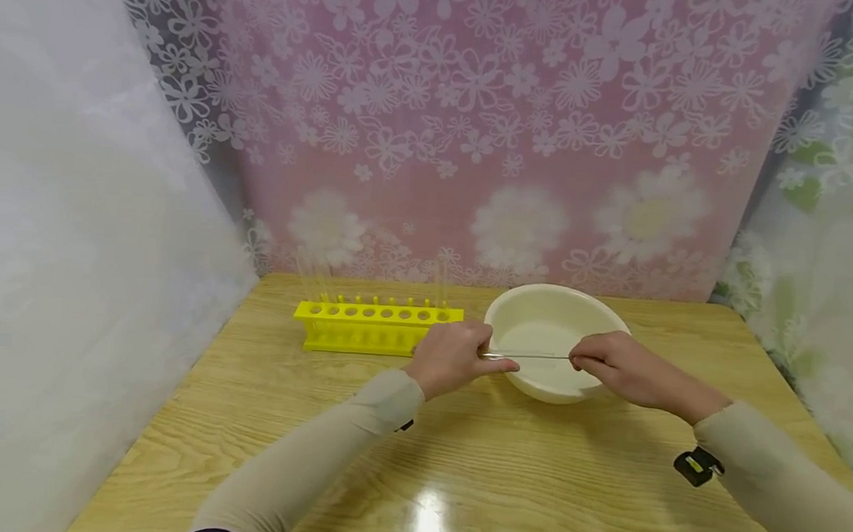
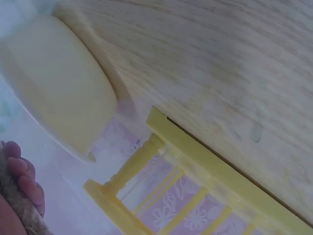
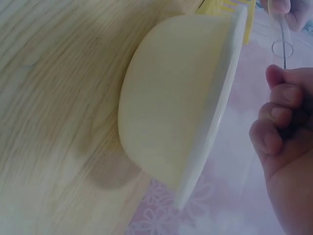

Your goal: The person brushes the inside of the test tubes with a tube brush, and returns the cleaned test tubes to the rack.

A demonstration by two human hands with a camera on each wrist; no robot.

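Observation:
My left hand point(image 1: 453, 356) grips a clear glass test tube point(image 3: 275, 22), which lies roughly level with its mouth toward the right. Inside the tube is a test tube brush, its brownish bristles point(image 2: 17, 198) showing beside the curled left fingers in the left wrist view. The brush's thin twisted wire handle point(image 3: 284, 63) comes out through the mouth. At the wire's outer end, my right hand point(image 1: 632, 370) pinches it between thumb and forefinger, other fingers curled. Both hands are over the cream plastic basin point(image 1: 555, 393), at the height of its rim or above.
Left of the basin stands a yellow test tube rack point(image 1: 360, 347), with clear test tubes point(image 1: 441, 288) upright at both its ends. The wooden table point(image 1: 499, 489) meets a pink floral curtain point(image 1: 437, 133) at the back. A small black device point(image 1: 695, 467) hangs at the right wrist.

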